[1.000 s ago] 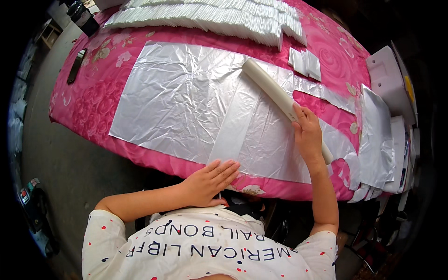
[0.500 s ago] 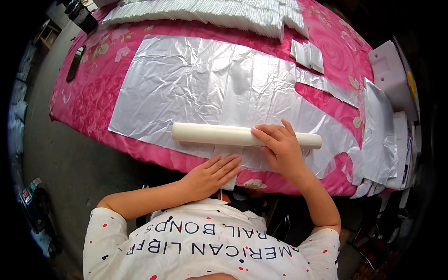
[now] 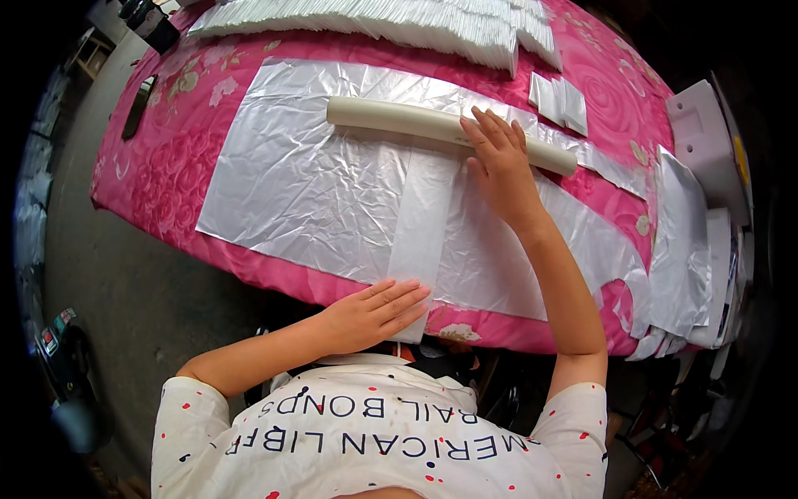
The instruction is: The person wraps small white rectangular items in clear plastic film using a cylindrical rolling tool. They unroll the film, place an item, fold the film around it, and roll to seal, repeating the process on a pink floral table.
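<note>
Taking the middle of the silvery bag as the clock's centre, a cream tube lies on its upper part, one end at 10 o'clock, the other near 3. The right hand rests on the tube towards 2 o'clock, fingers stretched over it rather than curled round it. The left hand lies flat between 6 and 7, fingertips across the lower end of a pale strip; this runs from the centre to 6, and I cannot tell whether it is over or under the bag. The hands are well apart. Round about on the pink desk are a phone between 9 and 10, a dark cup at 10, white stacks at 12 and a few folded packs at 2.
</note>
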Demonstrator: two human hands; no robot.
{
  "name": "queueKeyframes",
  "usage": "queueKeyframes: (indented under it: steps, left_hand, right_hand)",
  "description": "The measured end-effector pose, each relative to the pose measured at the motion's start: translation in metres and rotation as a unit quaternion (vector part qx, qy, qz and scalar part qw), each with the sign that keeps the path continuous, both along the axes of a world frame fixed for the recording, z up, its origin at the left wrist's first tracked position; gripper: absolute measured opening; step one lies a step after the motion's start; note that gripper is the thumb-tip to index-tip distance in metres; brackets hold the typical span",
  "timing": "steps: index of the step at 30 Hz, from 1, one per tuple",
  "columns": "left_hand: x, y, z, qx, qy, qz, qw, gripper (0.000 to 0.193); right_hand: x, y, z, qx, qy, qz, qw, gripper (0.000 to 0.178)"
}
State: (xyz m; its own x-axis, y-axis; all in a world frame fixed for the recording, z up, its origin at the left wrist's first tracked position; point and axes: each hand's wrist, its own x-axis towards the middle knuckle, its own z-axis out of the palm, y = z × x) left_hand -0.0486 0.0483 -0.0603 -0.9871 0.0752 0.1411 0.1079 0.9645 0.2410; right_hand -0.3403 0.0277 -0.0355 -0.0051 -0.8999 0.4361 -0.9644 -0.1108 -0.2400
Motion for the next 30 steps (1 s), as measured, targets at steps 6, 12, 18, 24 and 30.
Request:
queueKeyframes:
  steps: [6,12,18,24,30]
  left_hand:
    - [0.004,-0.008,0.002,0.098,0.038,-0.022,0.994,0.040]
    - [-0.006,-0.027,0.014,0.139,0.097,-0.015,0.985,0.045]
    - [-0.022,-0.042,0.015,0.086,0.078,0.115,0.987,0.065]
    - [-0.035,-0.049,0.021,0.216,0.100,0.176,0.955,0.052]
    - [-0.040,-0.051,0.028,0.290,0.138,0.268,0.909,0.052]
  right_hand:
    - [0.054,0.072,0.005,0.189,-0.086,0.224,0.952,0.053]
    - [0.082,0.094,0.001,0.143,-0.103,0.187,0.966,0.047]
    - [0.079,0.091,-0.009,0.048,-0.068,0.121,0.989,0.036]
    - [0.073,0.081,-0.008,0.014,-0.202,0.062,0.977,0.018]
    - [0.061,0.049,0.015,0.280,-0.453,-0.132,0.836,0.023]
